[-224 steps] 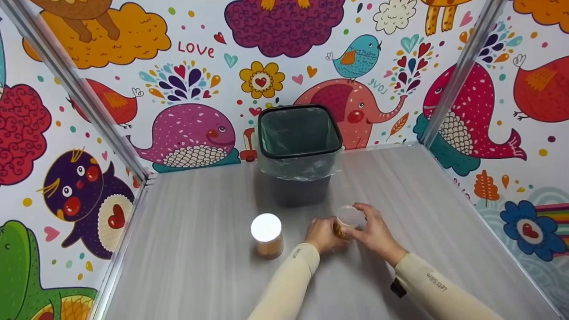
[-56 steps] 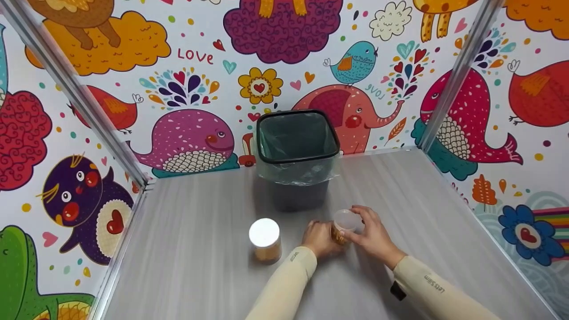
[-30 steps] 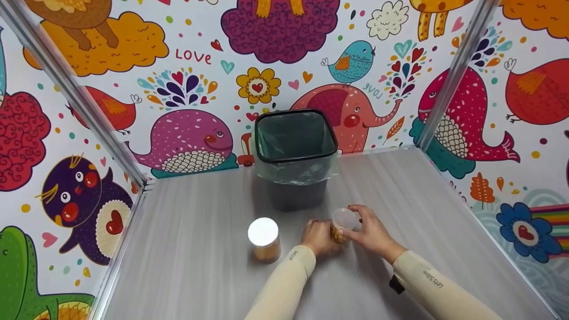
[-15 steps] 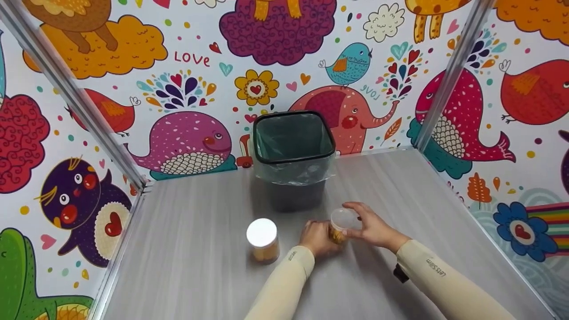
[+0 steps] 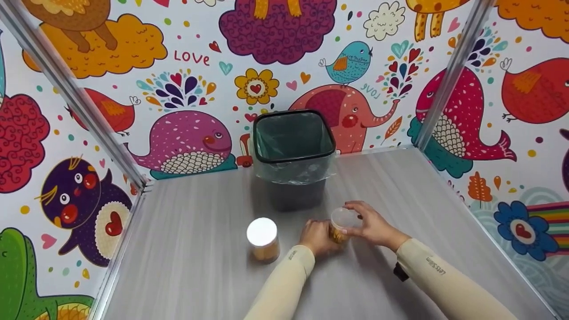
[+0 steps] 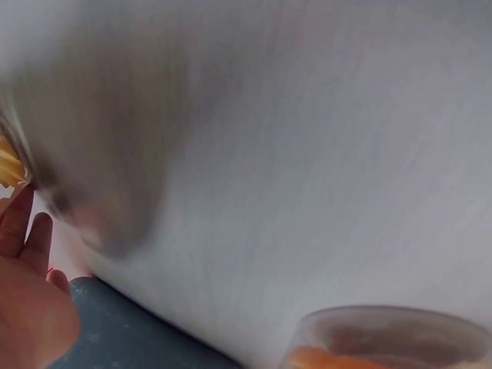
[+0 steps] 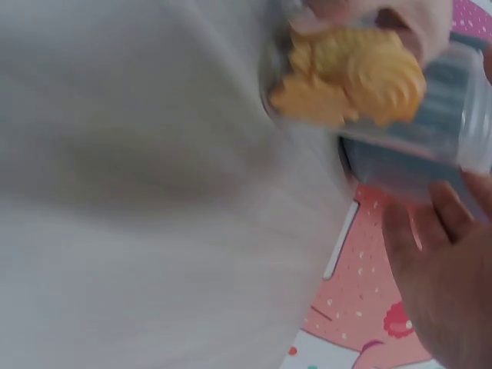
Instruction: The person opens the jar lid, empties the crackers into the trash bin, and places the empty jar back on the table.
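A clear jar [image 5: 338, 235] stands in front of the bin, gripped low on its left side by my left hand [image 5: 317, 238]. Golden swirled cookies [image 7: 361, 77] lie in its lower part, as the right wrist view shows. My right hand [image 5: 373, 227] holds its pale translucent lid [image 5: 344, 218] between thumb and fingers, the thumb at the near edge. In the left wrist view only part of the left hand [image 6: 29, 296] shows at the left border, its fingertips at the jar. Left of that hand stands a second jar [image 5: 266, 252], white-topped, with orange-tan contents.
Behind the hands stands a dark bin [image 5: 295, 193] with a clear plastic liner [image 5: 291, 174] folded over its rim. The grey wood-grain table [image 5: 195, 231] meets brightly printed walls [image 5: 191, 26] at the back and sides, with metal posts [image 5: 453, 75] at the corners.
My right hand has shifted slightly around the lid, its thumb and fingers set a little differently than a second ago. My left hand keeps its grip; the head view has tilted slightly.
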A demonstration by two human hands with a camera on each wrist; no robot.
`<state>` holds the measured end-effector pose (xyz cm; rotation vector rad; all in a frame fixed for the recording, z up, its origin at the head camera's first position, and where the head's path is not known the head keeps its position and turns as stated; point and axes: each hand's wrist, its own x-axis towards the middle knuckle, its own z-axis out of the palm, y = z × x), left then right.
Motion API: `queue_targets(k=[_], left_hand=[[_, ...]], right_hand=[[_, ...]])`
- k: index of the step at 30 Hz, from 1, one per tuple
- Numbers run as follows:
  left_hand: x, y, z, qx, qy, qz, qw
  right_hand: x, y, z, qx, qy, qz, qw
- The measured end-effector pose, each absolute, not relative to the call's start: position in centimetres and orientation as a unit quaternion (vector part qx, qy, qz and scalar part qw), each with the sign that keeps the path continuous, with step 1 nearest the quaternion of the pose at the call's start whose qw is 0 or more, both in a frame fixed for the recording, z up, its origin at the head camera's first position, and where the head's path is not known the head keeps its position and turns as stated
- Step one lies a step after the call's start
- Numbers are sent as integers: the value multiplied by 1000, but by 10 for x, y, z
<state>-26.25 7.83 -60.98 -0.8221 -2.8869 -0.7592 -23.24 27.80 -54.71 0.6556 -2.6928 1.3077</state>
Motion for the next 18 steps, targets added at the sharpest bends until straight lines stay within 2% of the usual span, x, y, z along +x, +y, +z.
queue_targets(k=[7,18], left_hand=[[-263,79,-612,-263,-933,-242,27],[-264,80,-611,-264,-934,-239,24]], right_hand=[[-237,287,-542,245,-874,418,-17],[-226,269,-559,144,-887,437,34]])
